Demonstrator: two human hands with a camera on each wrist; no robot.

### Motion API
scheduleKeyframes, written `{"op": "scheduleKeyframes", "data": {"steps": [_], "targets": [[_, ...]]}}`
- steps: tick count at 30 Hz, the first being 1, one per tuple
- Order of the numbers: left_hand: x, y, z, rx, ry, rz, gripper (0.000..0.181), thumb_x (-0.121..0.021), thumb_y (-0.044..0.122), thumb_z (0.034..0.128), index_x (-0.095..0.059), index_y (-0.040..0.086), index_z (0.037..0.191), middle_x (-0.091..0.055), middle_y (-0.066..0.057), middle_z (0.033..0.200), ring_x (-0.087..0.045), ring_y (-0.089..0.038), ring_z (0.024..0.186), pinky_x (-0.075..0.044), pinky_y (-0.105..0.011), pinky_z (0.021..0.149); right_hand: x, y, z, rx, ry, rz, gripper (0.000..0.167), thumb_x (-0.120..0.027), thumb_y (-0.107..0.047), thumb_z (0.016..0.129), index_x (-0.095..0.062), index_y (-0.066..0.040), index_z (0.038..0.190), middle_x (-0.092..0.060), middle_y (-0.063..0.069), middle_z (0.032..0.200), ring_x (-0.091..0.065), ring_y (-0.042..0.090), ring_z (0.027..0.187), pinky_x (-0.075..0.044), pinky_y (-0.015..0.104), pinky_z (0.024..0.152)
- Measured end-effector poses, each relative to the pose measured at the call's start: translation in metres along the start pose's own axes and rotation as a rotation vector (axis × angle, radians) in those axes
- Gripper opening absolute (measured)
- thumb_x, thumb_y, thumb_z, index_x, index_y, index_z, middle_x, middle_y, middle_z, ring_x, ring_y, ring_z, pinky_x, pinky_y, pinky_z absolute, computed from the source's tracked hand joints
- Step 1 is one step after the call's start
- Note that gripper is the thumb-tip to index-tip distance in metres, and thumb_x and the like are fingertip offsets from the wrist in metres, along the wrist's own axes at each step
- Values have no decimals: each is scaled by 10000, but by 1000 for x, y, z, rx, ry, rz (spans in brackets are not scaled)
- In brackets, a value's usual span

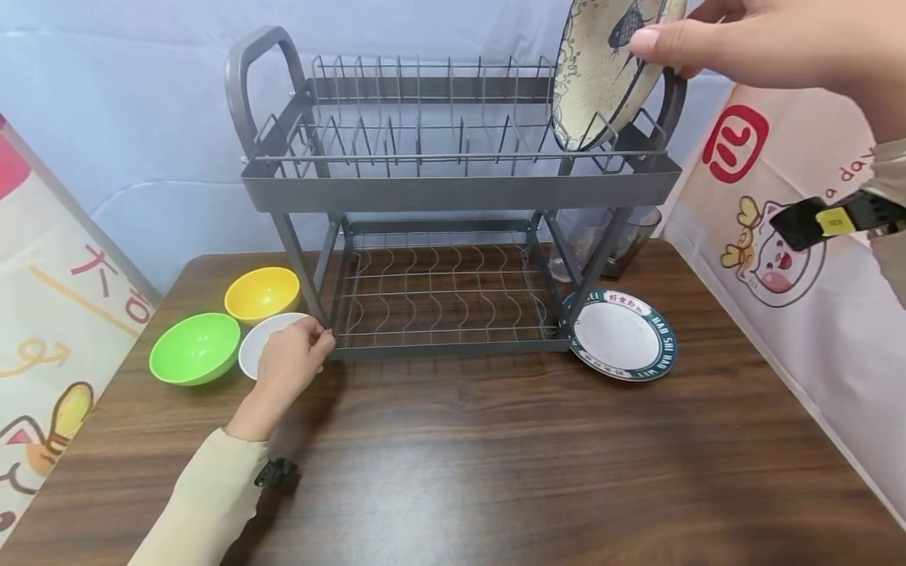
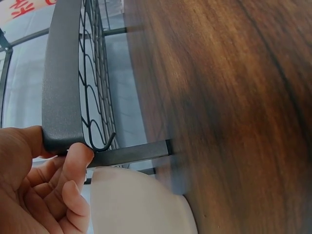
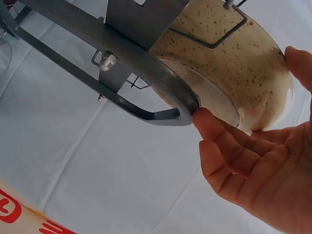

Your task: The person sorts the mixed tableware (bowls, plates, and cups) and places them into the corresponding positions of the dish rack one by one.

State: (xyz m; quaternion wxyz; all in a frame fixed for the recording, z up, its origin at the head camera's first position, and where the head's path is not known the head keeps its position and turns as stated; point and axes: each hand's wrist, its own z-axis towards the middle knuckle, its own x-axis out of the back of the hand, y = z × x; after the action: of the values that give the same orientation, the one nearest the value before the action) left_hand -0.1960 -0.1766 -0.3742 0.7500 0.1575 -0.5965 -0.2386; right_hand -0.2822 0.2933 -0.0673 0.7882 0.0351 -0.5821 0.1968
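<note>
A grey two-tier dish rack [image 1: 460,195] stands on the table. My right hand [image 1: 764,47] holds a speckled cream plate with a dark fish drawing [image 1: 594,75] by its edge, thumb on the front; the plate stands tilted in the right end of the upper tier. In the right wrist view the right hand [image 3: 263,161] has fingers behind the plate [image 3: 219,63], one fingertip at the rack's curved handle [image 3: 168,80]. My left hand [image 1: 293,358] pinches the rack's lower front left corner, and in the left wrist view the left hand [image 2: 48,185] grips the end of the frame bar [image 2: 63,83].
Left of the rack are a green bowl [image 1: 195,349], a yellow bowl [image 1: 262,294] and a white bowl [image 1: 256,346], close to my left hand. A white plate with a teal rim [image 1: 661,346] lies at the rack's right leg. Glasses [image 1: 633,236] stand behind the right side.
</note>
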Motion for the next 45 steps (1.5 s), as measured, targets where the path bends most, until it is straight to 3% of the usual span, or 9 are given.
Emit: {"op": "scheduleKeyframes", "data": {"steps": [4,6,10,13,16,20,31,36,45], "targets": [[0,0,0,7,-12,-5,172,-524,184,867,-598,61,774,-534,30,490,-534,-153,487,-350,-330,469,5,9,-9,-87,-47,4,713,-663,-422,810,-291,-404,1418,-434,186,1287,-381,278,894,-406,296,511],[0,0,1,14,-13,-5,172,-522,185,867,-598,62,773,-535,29,491,-534,-153,488,-349,-330,469,5,17,-11,-79,-71,7,739,-662,-396,822,-241,-432,1429,-380,175,1373,-393,307,952,-405,220,504],[0,0,1,18,-7,-3,169,-522,184,865,-597,67,767,-537,30,490,-536,-151,486,-348,-330,468,2,29,-17,-61,-127,-8,741,-654,-378,839,-262,-283,1461,-390,204,1367,-420,371,996,-401,158,491],[0,1,2,17,-8,-6,172,-519,185,864,-597,67,764,-538,31,492,-537,-150,489,-349,-328,466,-2,35,-23,-71,-154,-33,756,-649,-404,838,-290,-153,1453,-456,245,1267,-456,381,957,-487,293,502],[1,1,2,16,-11,-5,176,-517,187,863,-592,68,757,-540,31,493,-537,-152,494,-349,-325,465,-4,39,-29,-83,-171,-23,770,-654,-402,835,-280,-130,1450,-441,274,1287,-468,437,961,-503,515,563],[1,2,2,19,-10,-1,174,-518,191,860,-588,72,753,-542,32,494,-537,-154,496,-348,-324,463,-6,39,-39,-105,-191,9,766,-658,-358,838,-274,-92,1445,-384,316,1326,-440,509,1000,-448,601,653],[0,0,3,-5,7,6,169,-528,180,859,-592,75,742,-530,40,486,-527,-155,489,-341,-324,458,-15,19,-65,-114,-333,-77,707,-623,-304,874,-312,129,1339,-412,386,1195,-483,535,917,-460,592,716],[-1,0,4,-14,14,1,168,-528,179,860,-593,72,748,-533,38,488,-527,-151,486,-341,-325,456,-24,21,-74,-123,-412,-100,706,-609,-336,879,-316,129,1324,-396,405,1199,-501,523,918,-484,552,702],[0,0,3,-9,10,1,169,-532,186,861,-590,74,749,-533,40,487,-527,-151,486,-341,-325,453,-46,26,-88,-94,-440,-114,730,-652,-369,833,-364,104,1309,-413,398,1210,-466,551,1012,-504,530,629]]}}
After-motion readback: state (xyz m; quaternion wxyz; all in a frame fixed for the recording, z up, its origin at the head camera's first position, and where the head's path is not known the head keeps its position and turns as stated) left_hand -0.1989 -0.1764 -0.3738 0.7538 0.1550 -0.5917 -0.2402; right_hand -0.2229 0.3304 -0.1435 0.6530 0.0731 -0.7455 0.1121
